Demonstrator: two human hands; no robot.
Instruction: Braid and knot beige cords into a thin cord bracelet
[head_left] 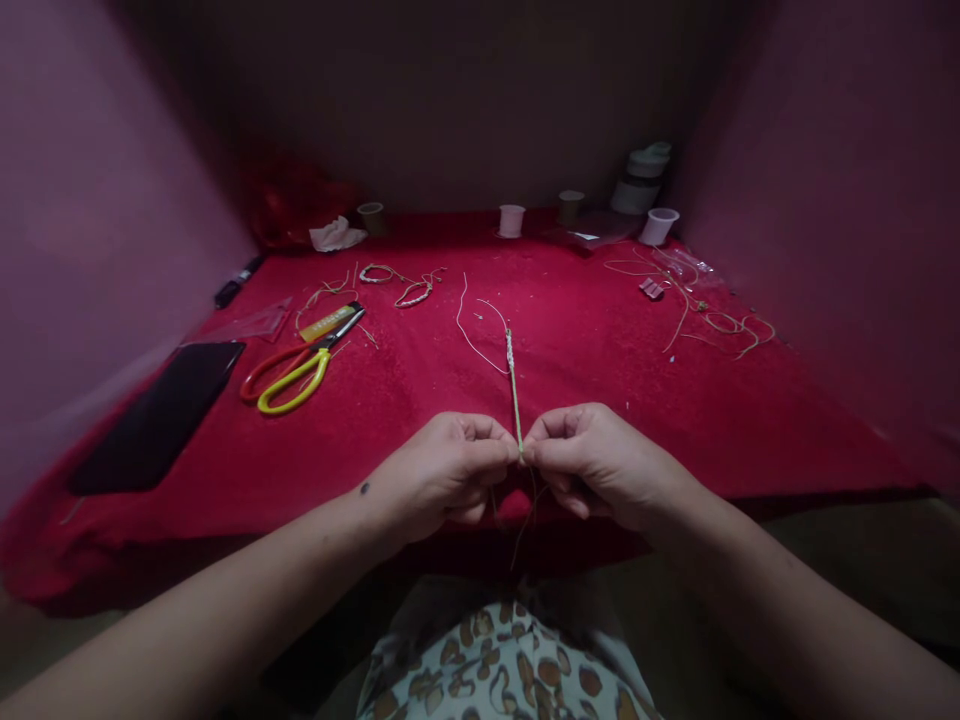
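1. Black device [154, 420] and scissors [296, 372] at left, open red counter [660, 400] beyond.
2. Left hand [442, 475] and right hand [596, 465] both pinched tight on braided cord [514, 390], at near counter edge.
3. Loose cords [720, 322] far right; purple walls [90, 200] close in.

Hands: two, left hand [450, 475] and right hand [592, 465]. Braided cord [514, 395]: one. Scissors [300, 370]: one pair. Small cups [511, 220] at tabletop [600, 380] rear: four. Bracelets [414, 293]: two. Phone [161, 415]: one.

The person is wearing a cream garment [502, 665] with brown leopard-like spots. Both forearms [247, 590] are showing bare, without sleeves. A small dark mark [364, 489] is sitting just behind the left hand [442, 470].
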